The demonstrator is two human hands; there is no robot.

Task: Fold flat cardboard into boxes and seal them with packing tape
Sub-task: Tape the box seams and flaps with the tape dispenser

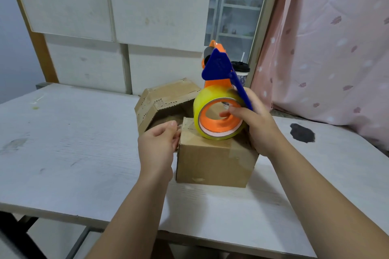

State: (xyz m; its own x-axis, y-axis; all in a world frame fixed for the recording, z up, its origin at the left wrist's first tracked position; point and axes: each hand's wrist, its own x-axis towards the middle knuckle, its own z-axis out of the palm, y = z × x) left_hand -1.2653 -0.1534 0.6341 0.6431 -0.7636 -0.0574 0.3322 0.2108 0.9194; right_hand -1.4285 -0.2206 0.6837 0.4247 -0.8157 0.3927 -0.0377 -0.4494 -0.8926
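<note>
Centrally, a small closed box of plain brown cardboard is seen on the surface, a white board with a faint wood grain, scuffed and marked. A dispenser is stood on end on the box's top. It is made of an orange plastic frame with a blue triangular guard and a long blue arm, and it carries a thick roll of glossy yellowish tape round an orange core. The roll is rested on the box's top face.

The dispenser is gripped by the right hand, at the box's right. Its fingers are curled round the roll, and one fingertip is seen inside the core. The left hand is held at the box's upper left edge, its fingers curled with the tips by the cardboard. Whether anything is pinched between them cannot be told.

Just behind the box and to its left, a larger open box of corrugated cardboard is laid on its side, its flap edges ragged and perforated. To the box's right, a dark irregular stain is seen on the surface. Further behind the box, a paper cup with a black lid and a white straw is partly hidden by the dispenser. White textured panels are leaned up behind the box to the left. A window is set behind it, and a pink curtain with a small printed pattern is hung to its right.
</note>
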